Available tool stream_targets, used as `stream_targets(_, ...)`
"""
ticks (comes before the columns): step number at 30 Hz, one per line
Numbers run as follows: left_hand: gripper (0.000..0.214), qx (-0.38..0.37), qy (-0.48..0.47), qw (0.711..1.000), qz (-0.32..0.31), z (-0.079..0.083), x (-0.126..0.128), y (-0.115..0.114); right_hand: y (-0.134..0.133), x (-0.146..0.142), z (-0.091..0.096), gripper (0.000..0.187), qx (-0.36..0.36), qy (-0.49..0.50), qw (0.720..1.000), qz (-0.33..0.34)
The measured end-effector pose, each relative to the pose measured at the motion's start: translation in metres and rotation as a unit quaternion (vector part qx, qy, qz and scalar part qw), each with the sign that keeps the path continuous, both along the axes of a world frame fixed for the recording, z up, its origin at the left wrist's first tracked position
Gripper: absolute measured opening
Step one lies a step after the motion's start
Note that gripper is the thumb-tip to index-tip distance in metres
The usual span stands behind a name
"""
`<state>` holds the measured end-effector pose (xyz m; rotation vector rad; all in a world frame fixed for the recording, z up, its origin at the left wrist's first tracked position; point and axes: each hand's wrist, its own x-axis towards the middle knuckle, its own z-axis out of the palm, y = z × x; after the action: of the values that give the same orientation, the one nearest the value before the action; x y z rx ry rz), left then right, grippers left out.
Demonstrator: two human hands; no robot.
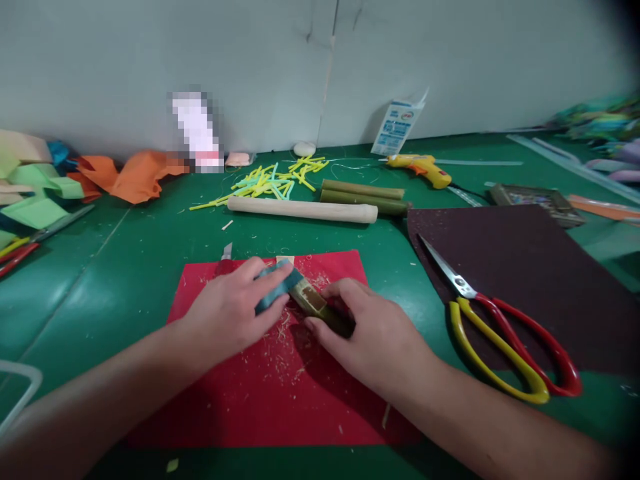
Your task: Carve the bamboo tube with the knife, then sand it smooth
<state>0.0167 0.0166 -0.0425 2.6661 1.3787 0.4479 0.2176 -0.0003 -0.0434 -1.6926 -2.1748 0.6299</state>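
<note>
My left hand (235, 308) is closed on a teal sanding block (277, 287) and presses it against a short green bamboo piece (314, 301). My right hand (373, 333) grips the near end of that bamboo piece and holds it down on a red sheet (280, 400). Pale shavings and dust lie scattered on the red sheet around both hands.
Scissors with red and yellow handles (500, 340) lie on a dark brown sheet (540, 280) to the right. Behind are a wooden dowel (303, 209), two bamboo sticks (363, 195), cut straws (273, 180), a yellow glue gun (423, 168) and coloured paper (125, 175) at the left.
</note>
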Motion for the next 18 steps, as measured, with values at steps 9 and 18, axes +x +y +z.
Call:
stream_targets(9,0.043,-0.010,0.016,1.000,0.004,-0.0006,0.0025,-0.0006,0.0001,0.0013,-0.0014,0.018,0.051,-0.074,0.996,0.010)
stream_targets(18,0.043,0.013,0.051,0.998,0.016,0.0021,0.0009,0.0050,-0.0056,-0.0004,0.0033,0.020,0.066,-0.140,0.987,0.042)
